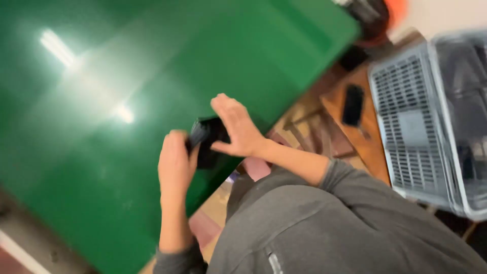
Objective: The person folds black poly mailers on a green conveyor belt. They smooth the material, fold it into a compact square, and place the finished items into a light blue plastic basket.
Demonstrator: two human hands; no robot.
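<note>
Over a glossy green counter [101, 152], seen from the head camera, a small black object [207, 139] sits between two bare hands near the counter's edge. The left hand [175, 162] wraps its fingers around the object from seven o'clock — the right hand [238, 129] lies flat-palmed against it at three o'clock, fingers spread. It looks rigid, light and smooth — best gripped across its sides. A grey slatted crate [406, 116] stands at three o'clock.
</note>
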